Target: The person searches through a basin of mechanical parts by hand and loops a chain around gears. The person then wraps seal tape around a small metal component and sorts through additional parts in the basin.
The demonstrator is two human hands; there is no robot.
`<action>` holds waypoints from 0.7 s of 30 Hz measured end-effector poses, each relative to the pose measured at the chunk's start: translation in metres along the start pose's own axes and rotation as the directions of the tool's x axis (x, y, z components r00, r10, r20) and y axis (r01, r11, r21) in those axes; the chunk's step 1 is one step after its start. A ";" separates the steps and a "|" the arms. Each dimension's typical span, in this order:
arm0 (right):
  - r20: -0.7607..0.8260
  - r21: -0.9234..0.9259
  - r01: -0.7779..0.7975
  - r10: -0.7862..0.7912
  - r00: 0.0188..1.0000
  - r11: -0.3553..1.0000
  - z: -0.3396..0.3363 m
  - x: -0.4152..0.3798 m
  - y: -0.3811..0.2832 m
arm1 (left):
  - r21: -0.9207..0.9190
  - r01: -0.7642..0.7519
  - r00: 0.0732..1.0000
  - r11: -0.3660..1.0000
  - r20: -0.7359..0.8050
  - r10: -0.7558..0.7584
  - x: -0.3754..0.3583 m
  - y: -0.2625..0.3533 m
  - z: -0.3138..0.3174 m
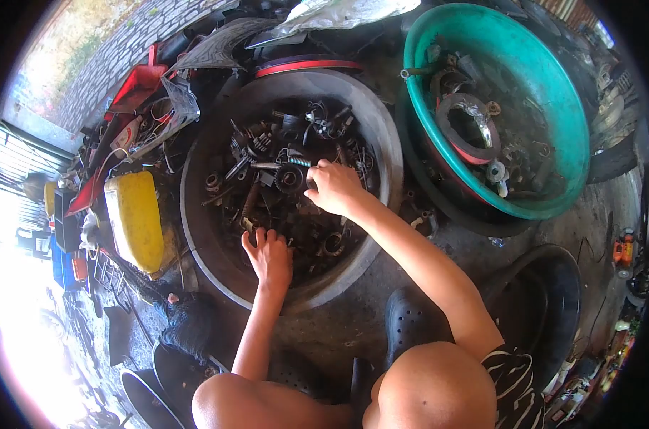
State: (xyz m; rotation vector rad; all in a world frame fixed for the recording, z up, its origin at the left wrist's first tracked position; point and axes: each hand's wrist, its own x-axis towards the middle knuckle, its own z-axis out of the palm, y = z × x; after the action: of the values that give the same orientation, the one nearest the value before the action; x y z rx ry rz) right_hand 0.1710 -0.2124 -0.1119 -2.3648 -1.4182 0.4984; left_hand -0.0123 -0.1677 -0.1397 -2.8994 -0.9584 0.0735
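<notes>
A wide grey basin point(385, 121) holds a heap of dark, greasy metal parts. Over its right part is my right hand point(333, 187), its fingers bent beside a small green spring point(299, 161); whether it grips anything is hidden. Lower down, my left hand point(269, 257) rests on the parts near the basin's front, fingers spread and bent downward. Just above the left hand lies a long rusty coil spring point(251, 200). Near the middle of the heap sits a dark toothed gear point(290, 179), with shiny rods to its left.
A green tub point(564, 93) with rings and metal parts stands at the upper right. A yellow container point(135, 222) is left of the basin, below red plastic pieces point(135, 89). A black tub point(539, 307) sits at the lower right, near my knees.
</notes>
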 end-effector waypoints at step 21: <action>-0.133 -0.043 0.126 -0.130 0.983 0.991 0.011 0.001 0.005 | 0.180 -0.090 0.983 0.979 -0.145 0.117 0.005 -0.008 0.007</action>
State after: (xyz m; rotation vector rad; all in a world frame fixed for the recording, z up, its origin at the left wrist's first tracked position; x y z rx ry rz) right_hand 0.1705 -0.2131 -0.1240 -2.2673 -1.5146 0.2762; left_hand -0.0129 -0.1580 -0.1463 -2.7462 -0.7354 -0.0578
